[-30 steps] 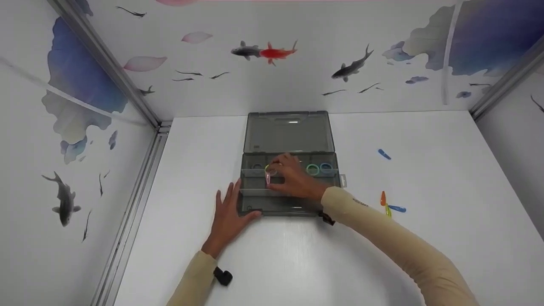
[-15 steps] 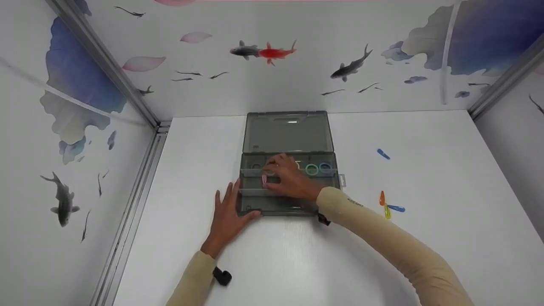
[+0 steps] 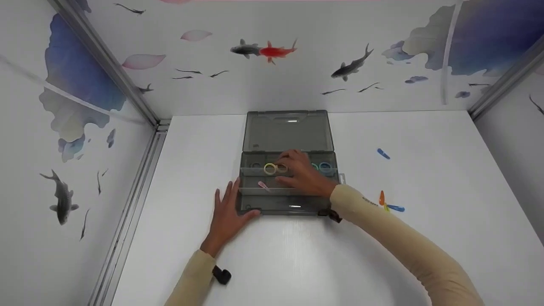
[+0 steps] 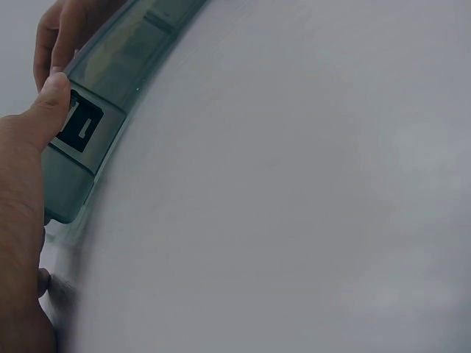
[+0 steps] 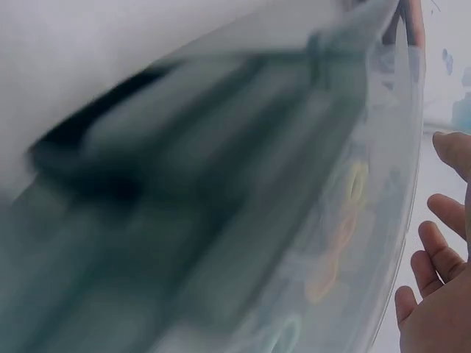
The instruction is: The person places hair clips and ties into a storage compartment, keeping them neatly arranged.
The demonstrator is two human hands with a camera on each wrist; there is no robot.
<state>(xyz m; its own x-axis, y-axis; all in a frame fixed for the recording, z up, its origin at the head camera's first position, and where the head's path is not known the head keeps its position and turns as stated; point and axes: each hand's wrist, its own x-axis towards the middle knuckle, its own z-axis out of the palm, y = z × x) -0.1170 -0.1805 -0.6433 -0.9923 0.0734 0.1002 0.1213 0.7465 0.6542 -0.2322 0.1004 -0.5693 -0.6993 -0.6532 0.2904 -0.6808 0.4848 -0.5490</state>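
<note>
Since the earlier frame the right hand [image 3: 304, 173] is shifting toward three o'clock, and the pink clip [image 3: 263, 185] is showing clear of its fingers. I am taking the clock from the centre of the box [image 3: 274, 211], twelve at the back wall.

Clip: lying aslant at nine o'clock in the middle compartment, broad end pointing to about ten. Its narrow end is meeting the line of the near divider; whether it is touching, I can't tell.

Right hand: hovering over the box, fingers loosely bent and parted, holding nothing that I am seeing. The yellow ring [image 3: 264, 169] is sitting just beyond the fingertips. Left hand [image 3: 227, 217]: bracing the box at eight o'clock, fingers straight along the side, thumb resting on the front edge.

Handling, my judgement: I am expecting a light, stiff, smooth piece, apt to skid on the slick floor, hardly fragile. For a regrip I am favouring a fingertip pinch across the long edges near the broad end, keeping clear of the divider.
</note>
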